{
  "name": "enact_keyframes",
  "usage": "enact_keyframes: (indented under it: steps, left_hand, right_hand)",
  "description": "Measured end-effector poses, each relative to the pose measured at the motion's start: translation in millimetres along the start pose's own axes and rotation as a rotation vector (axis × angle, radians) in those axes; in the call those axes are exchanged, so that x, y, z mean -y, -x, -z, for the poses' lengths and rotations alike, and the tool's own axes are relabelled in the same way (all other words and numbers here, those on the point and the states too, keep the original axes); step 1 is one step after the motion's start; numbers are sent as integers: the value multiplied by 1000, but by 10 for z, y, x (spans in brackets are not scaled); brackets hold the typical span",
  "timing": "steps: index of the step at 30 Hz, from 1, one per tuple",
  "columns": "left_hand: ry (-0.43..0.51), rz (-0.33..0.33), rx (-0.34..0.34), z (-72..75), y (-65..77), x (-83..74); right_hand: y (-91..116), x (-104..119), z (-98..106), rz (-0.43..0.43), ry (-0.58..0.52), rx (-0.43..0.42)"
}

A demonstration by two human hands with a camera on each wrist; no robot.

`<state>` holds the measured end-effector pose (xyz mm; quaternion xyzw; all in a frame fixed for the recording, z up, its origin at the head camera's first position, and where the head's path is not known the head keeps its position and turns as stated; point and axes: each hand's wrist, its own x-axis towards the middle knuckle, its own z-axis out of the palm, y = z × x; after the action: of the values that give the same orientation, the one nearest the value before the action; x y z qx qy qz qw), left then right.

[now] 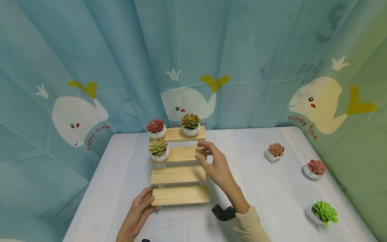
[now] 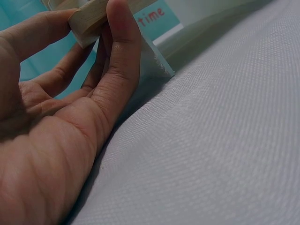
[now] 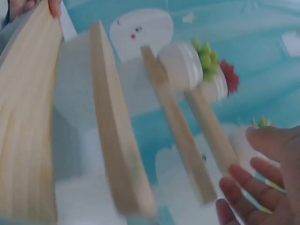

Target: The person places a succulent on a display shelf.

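Observation:
A tiered wooden plant stand (image 1: 181, 195) has several pale slats on white supports. My left hand (image 1: 140, 208) grips the left end of its lowest slat; the left wrist view shows thumb and fingers pinching the wood's corner (image 2: 90, 22). My right hand (image 1: 218, 164) hovers by the right end of the second slat from the top, fingers spread and lightly bent, nothing between them. On the top slat stand a red succulent (image 1: 155, 126) at left and an orange-green succulent (image 1: 190, 122) toward the right. A yellow-green succulent (image 1: 158, 148) sits on the left of the slat below.
Along the right side of the white-covered table (image 1: 272, 198) are a pink succulent in a square pot (image 1: 275, 151), a pink-red one in a round pot (image 1: 315, 168) and a bright green one (image 1: 323, 212). A whale-print curtain (image 1: 248, 84) hangs behind.

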<state>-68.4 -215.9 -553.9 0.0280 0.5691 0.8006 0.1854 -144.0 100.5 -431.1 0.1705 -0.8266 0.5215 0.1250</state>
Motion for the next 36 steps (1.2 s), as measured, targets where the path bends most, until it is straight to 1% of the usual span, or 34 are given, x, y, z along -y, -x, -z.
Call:
enact_keyframes:
  steps: [4, 7, 11, 14, 17, 20, 23, 26, 28, 31, 36]
  left_hand:
    - [-1, -2, 0, -5, 4, -4]
    - [0, -3, -3, -10, 7, -10]
    - [-4, 2, -15, -18, 10, -23]
    - [-11, 5, -21, -22, 7, -26]
    - [-19, 5, -20, -22, 3, -24]
    - [-17, 6, -14, -18, 2, -22]
    - [-15, 7, -5, -13, 3, -22]
    - [-16, 10, -9, -13, 6, -23]
    - [-17, 12, -17, -16, 5, -22]
    - [-15, 18, -28, -22, 5, -24]
    - [-6, 10, -12, -16, 2, -15]
  right_hand:
    - [84, -185, 146, 30, 1, -127]
    - [147, -333, 228, 37, -22, -244]
    - [218, -492, 317, 70, -49, -403]
    - [259, -539, 393, 93, -49, -520]
    - [303, -511, 490, 89, -39, -610]
    - [349, -504, 590, 50, -1, -682]
    - [386, -555, 687, 0, 32, -750]
    - [419, -745, 789, -57, 50, -808]
    - [446, -899, 868, -97, 55, -825]
    - [482, -1123, 984, -181, 63, -828]
    - [510, -1261, 1144, -324, 70, -832]
